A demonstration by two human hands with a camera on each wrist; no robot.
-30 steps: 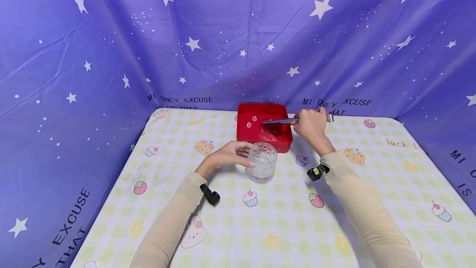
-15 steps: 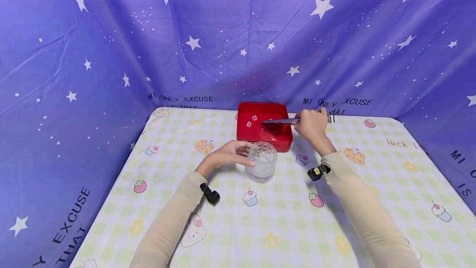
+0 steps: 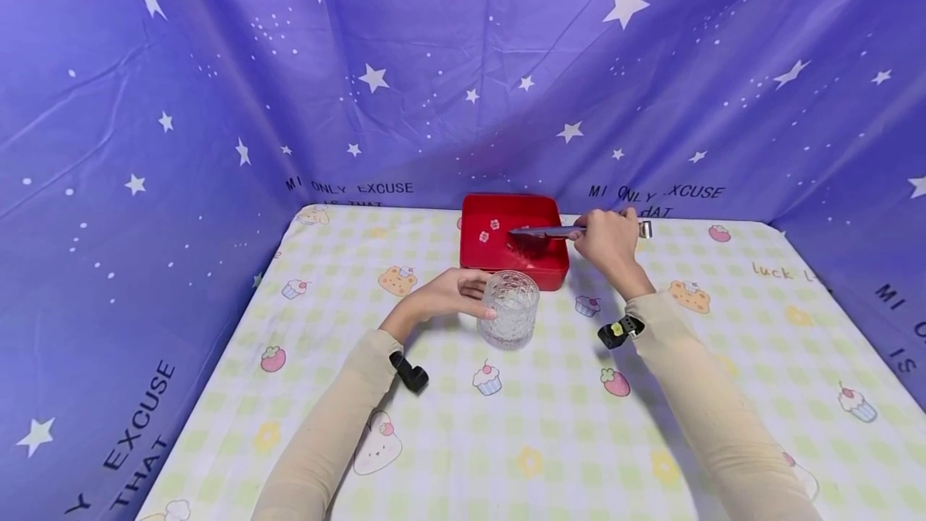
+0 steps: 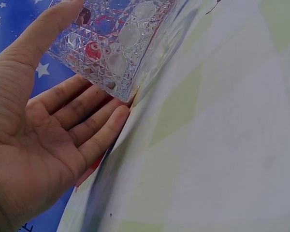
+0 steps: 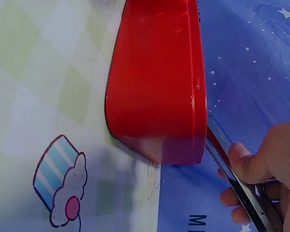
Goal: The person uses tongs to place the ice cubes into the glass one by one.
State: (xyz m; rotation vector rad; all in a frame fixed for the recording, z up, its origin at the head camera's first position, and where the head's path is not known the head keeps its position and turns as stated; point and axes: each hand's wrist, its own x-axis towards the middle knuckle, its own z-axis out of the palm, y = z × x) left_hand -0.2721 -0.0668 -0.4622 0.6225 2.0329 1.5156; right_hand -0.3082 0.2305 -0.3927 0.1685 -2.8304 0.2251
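Two small pale pieces (image 3: 484, 236) show in the red box (image 3: 553, 277), head view, mid-frame; right hand (image 3: 609, 243) grips tongs (image 3: 553, 232) over it, left hand (image 3: 450, 293) holds a clear glass (image 3: 512, 318) below. Left wrist view: faceted glass, top of frame. Right wrist view: box upper centre, tongs lower right.

We see a blue-purple curtain (image 3: 448, 22) hanging behind and along both sides, printed with white stars (image 3: 626, 4) and black lettering (image 3: 386, 188). Below it, we find a pale green-and-white checked cloth (image 3: 579, 441) over the surface (image 3: 448, 432), patterned with cupcakes (image 3: 487, 380), strawberries (image 3: 616, 383), bear faces (image 3: 397, 281) and yellow flowers (image 3: 530, 461).
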